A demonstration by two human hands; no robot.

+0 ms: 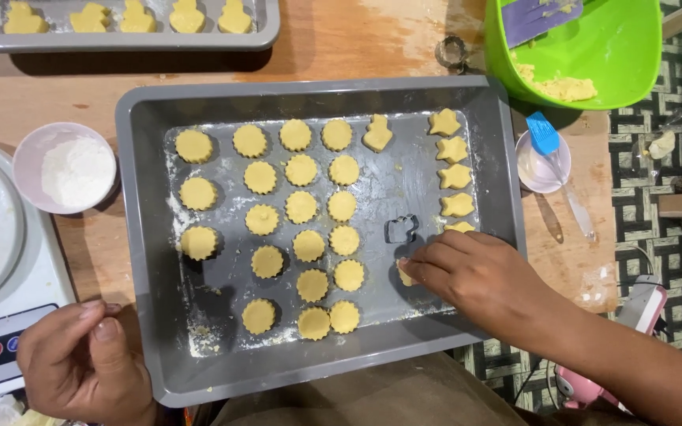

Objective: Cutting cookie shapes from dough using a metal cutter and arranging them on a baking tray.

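Note:
A grey baking tray (144,237) holds several round scalloped dough cookies (301,207), a column of star-shaped ones (453,175) at the right and one figure-shaped piece (377,132). A small metal cookie cutter (401,229) lies on the tray floor. My right hand (475,276) reaches into the tray, fingertips pinching a yellow dough piece (405,273) just below the cutter. My left hand (84,364) rests loosely curled at the tray's lower left corner, holding nothing that I can see.
A white bowl of flour (65,167) and a kitchen scale (1,268) sit to the left. A second tray with cookies (120,20) lies at the top. A green bowl with dough (586,47), a round cutter (451,52) and a small dish with a blue brush (543,150) stand at the right.

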